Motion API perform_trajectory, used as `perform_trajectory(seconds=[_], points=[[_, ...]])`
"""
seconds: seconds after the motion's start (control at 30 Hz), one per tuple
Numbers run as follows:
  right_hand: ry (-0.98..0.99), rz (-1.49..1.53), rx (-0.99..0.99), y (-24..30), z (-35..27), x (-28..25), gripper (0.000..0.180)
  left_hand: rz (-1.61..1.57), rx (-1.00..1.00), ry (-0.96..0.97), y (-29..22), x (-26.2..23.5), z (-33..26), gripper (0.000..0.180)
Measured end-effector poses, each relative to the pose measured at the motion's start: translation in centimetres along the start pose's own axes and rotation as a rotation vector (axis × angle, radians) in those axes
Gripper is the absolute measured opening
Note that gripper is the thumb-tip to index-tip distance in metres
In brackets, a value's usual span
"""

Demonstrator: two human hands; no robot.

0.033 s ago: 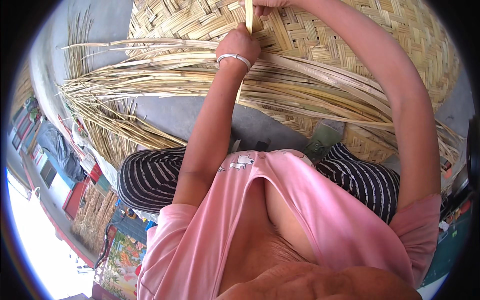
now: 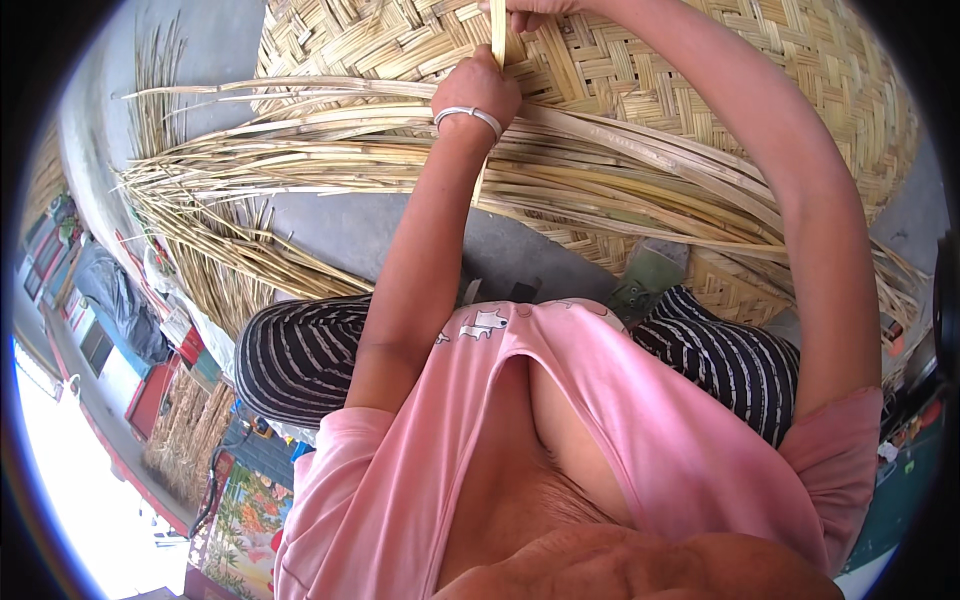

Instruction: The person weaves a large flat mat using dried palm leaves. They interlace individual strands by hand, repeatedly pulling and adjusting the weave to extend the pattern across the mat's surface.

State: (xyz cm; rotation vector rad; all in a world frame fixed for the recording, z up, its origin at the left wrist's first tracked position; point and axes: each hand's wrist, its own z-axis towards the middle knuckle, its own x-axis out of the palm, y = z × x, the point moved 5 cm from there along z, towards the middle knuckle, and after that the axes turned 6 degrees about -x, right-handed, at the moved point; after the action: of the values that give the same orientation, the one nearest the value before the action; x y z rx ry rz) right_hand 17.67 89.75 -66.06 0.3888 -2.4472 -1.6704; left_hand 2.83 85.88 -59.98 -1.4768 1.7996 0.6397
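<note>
My left hand (image 2: 478, 92), with a white band at the wrist, is closed around a pale flat reed strip (image 2: 498, 38) that stands out above the fist. Its lower tail shows below the wrist. At the top edge my right hand (image 2: 533, 13) is partly cut off by the frame; its fingers curl against the upper part of that strip. Under both hands spreads a large woven mat (image 2: 640, 75) with a slanting weave. Across its near part lies a bundle of long split reeds (image 2: 610, 165), passing beneath my left wrist.
More thin reeds (image 2: 240, 255) lie at the left on the grey floor (image 2: 325, 225). Another small bunch of reeds (image 2: 158, 80) lies at the far left. A dull green piece (image 2: 645, 275) sits by my knees in striped trousers (image 2: 300, 350). Household clutter stands along the left side.
</note>
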Motion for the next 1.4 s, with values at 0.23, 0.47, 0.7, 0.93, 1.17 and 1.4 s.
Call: perform_trajectory(seconds=[0.23,0.47,0.7,0.93,1.17,1.4], points=[[0.079,0.082,0.088,-1.2,0.7,0.5,0.018,0.014,-0.023,0.034,-0.7,-0.8,0.2,0.032],[0.152,-0.082,0.245,-0.6,-0.5,1.0,0.022,-0.143,-0.021,-0.069,0.5,-0.5,0.4,0.028],[-0.111,0.268,0.146,2.1,-1.5,-0.4,0.011,-1.087,-0.034,-0.03,2.5,0.1,-0.4,0.024],[-0.239,0.183,0.095,1.5,4.0,-2.5,0.016,-1.572,-0.1,0.155,0.5,-8.9,-8.6,0.054],[-0.191,0.029,0.11,0.2,3.8,-1.3,0.02,-1.405,0.068,0.118,4.4,-17.9,-14.0,0.035],[-0.067,-0.019,0.137,-1.1,1.8,1.6,0.02,-1.53,0.219,0.317,4.4,-19.1,-12.4,0.033]])
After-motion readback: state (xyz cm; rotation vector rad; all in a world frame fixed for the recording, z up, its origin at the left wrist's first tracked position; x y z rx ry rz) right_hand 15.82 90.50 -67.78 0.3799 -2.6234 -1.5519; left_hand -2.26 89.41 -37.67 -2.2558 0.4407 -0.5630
